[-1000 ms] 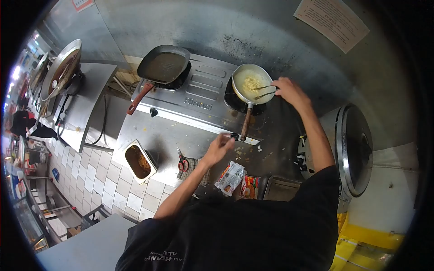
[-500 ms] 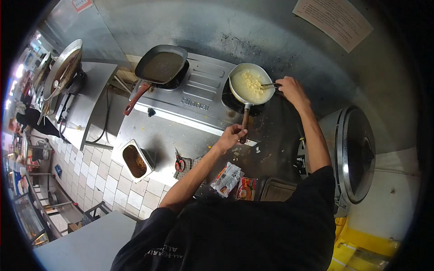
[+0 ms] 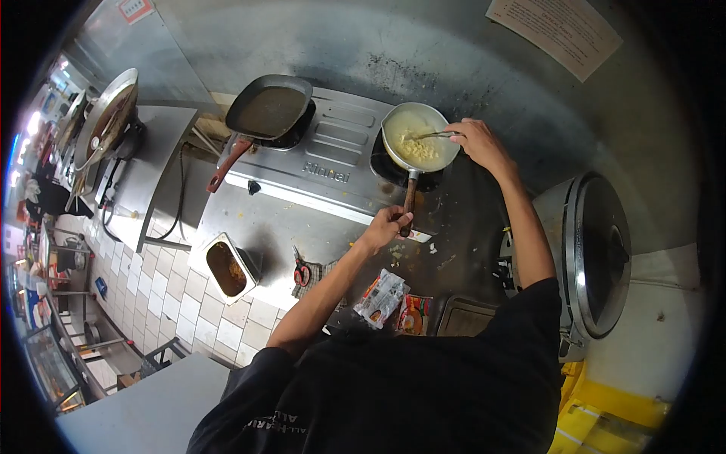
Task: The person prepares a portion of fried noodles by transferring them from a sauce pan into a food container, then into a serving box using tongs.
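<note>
My left hand (image 3: 387, 228) is closed around the wooden handle of a small saucepan (image 3: 414, 175), which sits on the right burner. Inside the pan, pale instant noodles (image 3: 420, 151) lie in cloudy liquid. My right hand (image 3: 482, 144), at the pan's right rim, grips slim metal tongs (image 3: 439, 135) whose tips reach into the noodles. Below my left hand, a silvery noodle packet (image 3: 382, 299) and a red-orange packet (image 3: 414, 315) rest on the counter.
A square pan (image 3: 271, 110) stands on the left burner of the stove (image 3: 340, 144). Red-handled scissors (image 3: 301, 274) lie on a checked cloth beside a metal food container (image 3: 230, 268). A large lidded pot (image 3: 597, 256) stands to the right, a wok (image 3: 106, 121) far left.
The tongs have moved up and left in the pan, and my right hand has shifted slightly with them. The noodles have shifted lower in the liquid. My left hand stays on the handle.
</note>
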### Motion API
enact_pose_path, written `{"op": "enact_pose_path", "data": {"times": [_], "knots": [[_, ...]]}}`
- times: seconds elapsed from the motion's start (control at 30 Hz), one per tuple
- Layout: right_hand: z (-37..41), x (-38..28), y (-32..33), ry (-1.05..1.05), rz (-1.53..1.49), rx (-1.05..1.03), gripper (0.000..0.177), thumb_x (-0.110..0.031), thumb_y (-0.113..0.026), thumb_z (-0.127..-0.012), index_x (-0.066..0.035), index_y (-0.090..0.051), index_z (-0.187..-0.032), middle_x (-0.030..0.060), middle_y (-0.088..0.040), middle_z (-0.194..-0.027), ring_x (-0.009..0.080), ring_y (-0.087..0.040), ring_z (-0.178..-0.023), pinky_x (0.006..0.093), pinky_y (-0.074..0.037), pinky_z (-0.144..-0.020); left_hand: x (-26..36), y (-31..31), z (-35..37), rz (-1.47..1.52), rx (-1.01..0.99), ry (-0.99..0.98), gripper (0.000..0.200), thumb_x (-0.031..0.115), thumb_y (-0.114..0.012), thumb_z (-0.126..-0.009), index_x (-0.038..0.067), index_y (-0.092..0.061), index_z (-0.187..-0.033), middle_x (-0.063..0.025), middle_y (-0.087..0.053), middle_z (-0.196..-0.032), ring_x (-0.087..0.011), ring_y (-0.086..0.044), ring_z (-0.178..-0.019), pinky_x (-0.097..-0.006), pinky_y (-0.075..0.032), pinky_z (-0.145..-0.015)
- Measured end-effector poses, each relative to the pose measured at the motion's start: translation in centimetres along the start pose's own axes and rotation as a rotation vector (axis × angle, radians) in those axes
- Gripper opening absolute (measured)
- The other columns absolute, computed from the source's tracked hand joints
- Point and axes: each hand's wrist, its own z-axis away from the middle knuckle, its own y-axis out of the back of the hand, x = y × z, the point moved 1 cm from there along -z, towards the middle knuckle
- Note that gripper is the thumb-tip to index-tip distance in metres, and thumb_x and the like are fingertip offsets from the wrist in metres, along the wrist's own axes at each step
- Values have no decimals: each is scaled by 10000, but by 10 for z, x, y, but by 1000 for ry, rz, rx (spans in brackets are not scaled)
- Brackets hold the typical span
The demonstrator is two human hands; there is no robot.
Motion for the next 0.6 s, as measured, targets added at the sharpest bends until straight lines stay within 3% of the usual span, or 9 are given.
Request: {"op": "enact_pose_path", "data": {"times": [0.17, 0.23, 0.33, 0.43, 0.47, 0.5, 0.53, 0.6], "knots": [[5, -3, -5, 28, 213, -85, 225, -95, -661, -855, -56, -710, -1071, 187, -663, -998, 366, -631, -984, 447, -495, -847, -4, 2, -1, 13, -12, -9, 298, 302, -603, -987, 14, -605, -1063, -41, -653, -909, -126, -674, -769, -248, -521, -652], [4, -4, 3, -96, 259, 27, 236, -68, -656, -843, -61, -709, -1074, 190, -666, -1057, 360, -634, -1016, 455, -496, -858, -3, 2, 0, 24, -15, 3, 301, 304, -603, -987, 14, -606, -1067, -44, -654, -910, -127, -673, -769, -247, -520, -652], [18, 0, 9, -34, 277, 80, 245, -53, -656, -831, -59, -703, -1071, 193, -661, -1085, 359, -631, -1038, 461, -494, -861, -4, 1, 3, 37, 7, -21, 276, 323, -569, -1003, 51, -609, -988, -29, -640, -842, -142, -686, -773, -275, -529, -671], [22, 1, 18, -184, 277, -110, 232, -69, -657, -844, -64, -695, -1073, 188, -661, -1071, 366, -627, -1038, 466, -492, -861, -12, -1, 9, 203, 56, 78, 336, 377, -565, -996, 46, -619, -1012, -60, -663, -890, -176, -709, -832, -289, -553, -709], [23, 0, 14, -188, 276, -113, 232, -69, -657, -844, -64, -695, -1073, 188, -661, -1071, 366, -627, -1038, 466, -492, -861, -18, 0, 13, 350, 88, 221, 378, 400, -578, -983, 31, -596, -1061, -88, -662, -946, -198, -709, -865, -298, -559, -714], [24, -2, 6, -124, 245, -109, 223, -76, -655, -854, -62, -691, -1074, 185, -660, -1059, 370, -628, -1025, 462, -494, -855, -25, -1, 15, 490, 117, 365, 430, 423, -592, -970, 16, -573, -1109, -117, -660, -1002, -220, -708, -897, -307, -565, -720], [22, 0, 1, -58, 217, -100, 215, -83, -653, -864, -59, -687, -1075, 182, -658, -1047, 374, -628, -1012, 459, -497, -850, -40, -2, 10, 485, 110, 363, 430, 423, -592, -970, 16, -573, -1109, -117, -660, -1002, -220, -708, -897, -307, -565, -720], [13, 5, -1, 1, 234, -94, 229, -96, -651, -877, -69, -679, -1102, 178, -653, -1031, 379, -631, -979, 463, -498, -840, -67, -6, -5, 507, 244, 384, 448, 445, -602, -957, 17, -594, -1088, -118, -679, -971, -241, -727, -858, -339, -592, -600]]}}
